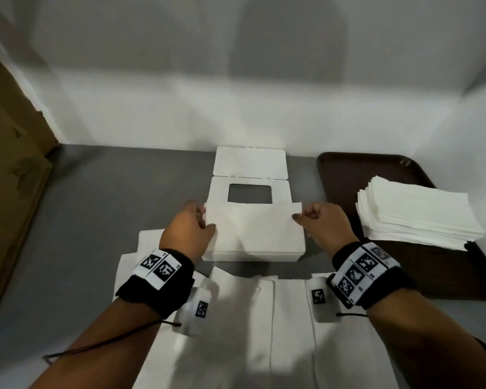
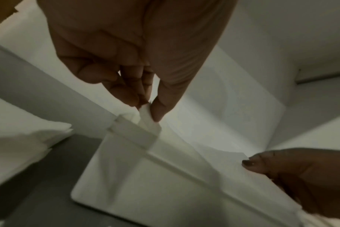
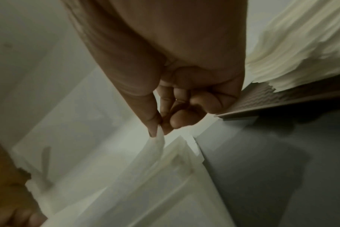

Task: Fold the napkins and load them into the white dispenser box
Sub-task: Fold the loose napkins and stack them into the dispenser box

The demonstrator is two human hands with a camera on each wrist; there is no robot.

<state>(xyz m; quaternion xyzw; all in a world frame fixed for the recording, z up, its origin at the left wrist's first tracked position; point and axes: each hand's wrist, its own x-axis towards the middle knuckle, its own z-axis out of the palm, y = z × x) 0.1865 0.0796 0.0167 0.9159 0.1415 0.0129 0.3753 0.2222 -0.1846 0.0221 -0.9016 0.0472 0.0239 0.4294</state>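
Note:
A white dispenser box [image 1: 264, 255] stands open mid-table, its windowed lid [image 1: 281, 189] tipped back. Over its opening hangs a folded white napkin [image 1: 253, 223], held by both ends. My left hand [image 1: 199, 223] pinches the left end between thumb and fingers [image 2: 155, 110]. My right hand [image 1: 306, 217] pinches the right end [image 3: 157, 132] the same way. The napkin [image 2: 194, 130] sags a little between them, at the box rim [image 2: 165, 159]. Whether it touches the box inside is hidden.
A stack of unfolded napkins [image 1: 415, 214] lies on a dark brown tray [image 1: 343, 175] at the right. Several folded napkins [image 1: 264, 318] lie on the grey table [image 1: 96, 209] in front of the box. Brown cardboard [image 1: 9, 153] leans at the left; a white wall stands behind.

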